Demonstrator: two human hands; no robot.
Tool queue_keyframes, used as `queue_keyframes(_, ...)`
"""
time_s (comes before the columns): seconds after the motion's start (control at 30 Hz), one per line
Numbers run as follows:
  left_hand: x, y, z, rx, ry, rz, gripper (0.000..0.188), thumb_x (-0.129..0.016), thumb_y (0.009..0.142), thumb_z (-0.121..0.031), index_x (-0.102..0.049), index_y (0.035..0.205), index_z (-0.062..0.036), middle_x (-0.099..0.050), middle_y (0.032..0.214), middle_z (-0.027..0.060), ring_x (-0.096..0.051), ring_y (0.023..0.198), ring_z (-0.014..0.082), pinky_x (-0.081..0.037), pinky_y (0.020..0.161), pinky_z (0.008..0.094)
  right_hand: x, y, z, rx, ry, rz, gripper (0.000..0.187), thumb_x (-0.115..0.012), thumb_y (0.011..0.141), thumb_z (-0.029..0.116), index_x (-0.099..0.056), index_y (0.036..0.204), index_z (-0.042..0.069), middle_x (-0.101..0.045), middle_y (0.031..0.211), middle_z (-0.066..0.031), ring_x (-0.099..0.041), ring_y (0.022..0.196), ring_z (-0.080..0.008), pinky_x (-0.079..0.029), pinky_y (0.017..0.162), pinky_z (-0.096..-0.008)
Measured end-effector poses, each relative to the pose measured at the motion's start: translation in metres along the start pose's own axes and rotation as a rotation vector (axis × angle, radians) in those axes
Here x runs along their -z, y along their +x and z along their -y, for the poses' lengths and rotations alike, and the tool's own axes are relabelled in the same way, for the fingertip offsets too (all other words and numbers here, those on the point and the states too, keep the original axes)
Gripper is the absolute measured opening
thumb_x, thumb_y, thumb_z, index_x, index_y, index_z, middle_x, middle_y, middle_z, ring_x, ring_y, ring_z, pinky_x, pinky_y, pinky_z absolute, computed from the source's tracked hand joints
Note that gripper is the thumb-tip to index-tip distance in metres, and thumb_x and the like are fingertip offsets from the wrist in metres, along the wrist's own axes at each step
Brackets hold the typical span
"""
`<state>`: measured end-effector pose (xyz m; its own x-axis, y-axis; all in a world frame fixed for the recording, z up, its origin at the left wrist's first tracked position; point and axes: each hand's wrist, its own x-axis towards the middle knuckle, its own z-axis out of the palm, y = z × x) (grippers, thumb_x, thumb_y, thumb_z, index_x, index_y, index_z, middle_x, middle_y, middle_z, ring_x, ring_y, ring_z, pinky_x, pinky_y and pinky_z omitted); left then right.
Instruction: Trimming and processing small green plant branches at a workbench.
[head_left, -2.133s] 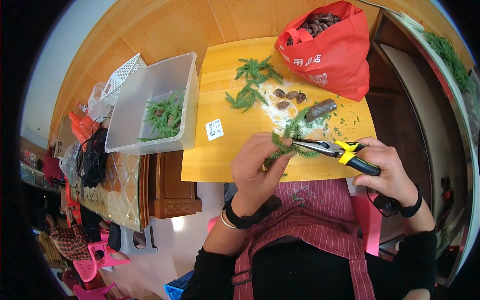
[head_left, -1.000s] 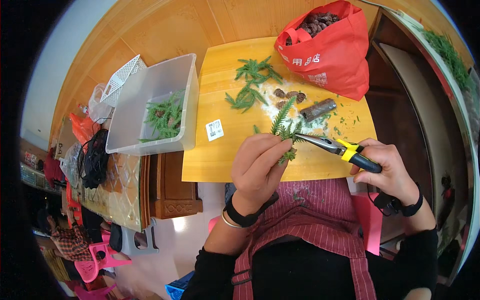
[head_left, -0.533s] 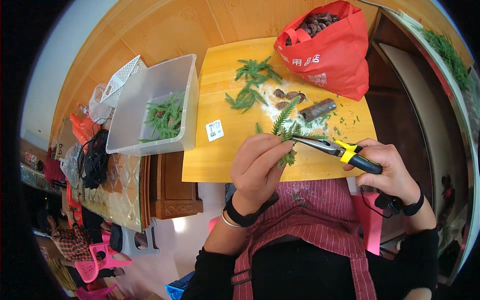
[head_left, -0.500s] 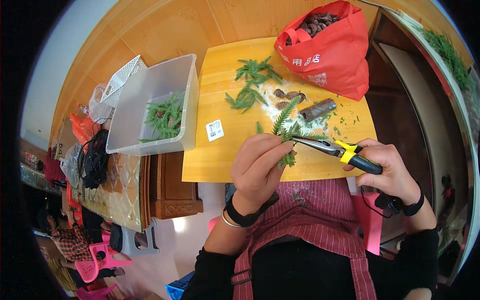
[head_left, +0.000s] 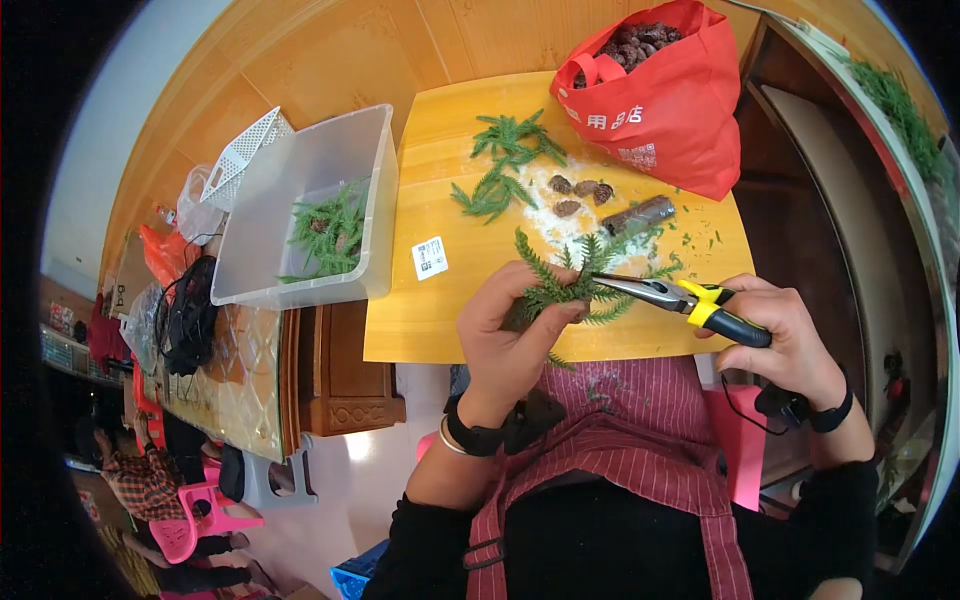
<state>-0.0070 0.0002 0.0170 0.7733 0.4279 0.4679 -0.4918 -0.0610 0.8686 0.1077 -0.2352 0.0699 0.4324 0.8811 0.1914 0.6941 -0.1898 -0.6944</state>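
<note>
My left hand (head_left: 510, 325) pinches a green artificial fir sprig (head_left: 562, 290) between thumb and fingers above the table's front edge. In my right hand (head_left: 780, 330) are needle-nose pliers (head_left: 690, 305) with yellow and black handles. Their jaw tips reach into the middle of the sprig; whether they grip a stem there I cannot tell. Beyond the sprig lie a few pine cones (head_left: 568, 208) on scattered white powder, with a dark brown roll (head_left: 640, 215) to their right. More green sprigs (head_left: 510, 140) rest on the far part of the table.
A clear plastic bin (head_left: 300, 290) holding green sprigs and pine cones stands at the left. A red bag (head_left: 650, 120) full of pine cones sits at the back right. A white label (head_left: 430, 259) lies on the yellow table (head_left: 440, 325). Another person (head_left: 150, 480) is far left.
My left hand has turned the sprig, so its branches now spread toward the left and upward. The pliers have shifted slightly right, their tips still at the sprig.
</note>
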Motion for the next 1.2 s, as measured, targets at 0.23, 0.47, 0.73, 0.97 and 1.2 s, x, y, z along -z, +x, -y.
queue_keyframes(0.23,0.002,0.0,0.0,0.049,-0.054,0.056,0.024,-0.062,0.071,0.011,-0.059,0.093,0.0035,-0.059,0.088,0.0091,-0.058,0.078,0.0134,-0.048,0.066,0.0242,0.001,0.001,0.002,-0.066,-0.064,0.024,0.038,-0.071,0.065,0.039,-0.065,0.078,0.003,-0.063,0.074,-0.0066,-0.057,0.079,-0.0253,-0.043,0.076,-0.0335)
queue_keyframes(0.47,0.004,0.001,-0.002,0.074,-0.074,0.083,0.023,-0.062,0.071,0.011,-0.059,0.093,0.0037,-0.058,0.087,0.0083,-0.058,0.075,0.0133,-0.048,0.065,0.0239,0.0,0.006,0.004,0.003,-0.077,0.013,0.036,-0.071,0.065,0.037,-0.064,0.076,0.004,-0.062,0.072,-0.0059,-0.057,0.079,-0.0255,-0.044,0.073,-0.0334)
queue_keyframes(0.73,0.007,0.003,-0.001,0.205,-0.228,0.159,0.021,-0.059,0.075,0.01,-0.058,0.095,0.0063,-0.057,0.088,0.0093,-0.059,0.073,0.0146,-0.049,0.063,0.0243,0.003,0.007,0.002,0.06,-0.132,-0.025,0.04,-0.073,0.062,0.038,-0.054,0.064,0.003,-0.05,0.058,-0.0072,-0.053,0.068,-0.0279,-0.042,0.066,-0.034)
queue_keyframes(0.97,0.015,0.003,0.004,0.289,-0.315,0.202,0.017,-0.059,0.075,0.007,-0.058,0.092,0.0064,-0.057,0.086,0.0091,-0.059,0.072,0.0141,-0.049,0.063,0.0242,0.015,0.015,0.009,0.09,-0.115,0.067,0.039,-0.073,0.064,0.033,-0.048,0.061,0.003,-0.043,0.056,-0.0101,-0.048,0.057,-0.0292,-0.036,0.05,-0.0353)
queue_keyframes(1.2,0.013,0.006,0.005,0.239,-0.273,0.241,0.016,-0.061,0.073,0.008,-0.059,0.088,0.0055,-0.057,0.083,0.0088,-0.059,0.07,0.014,-0.049,0.063,0.0244,0.027,0.017,0.01,-0.021,-0.063,0.215,0.044,-0.075,0.062,0.038,-0.048,0.06,0.003,-0.043,0.055,-0.0086,-0.049,0.054,-0.0256,-0.035,0.049,-0.0325)
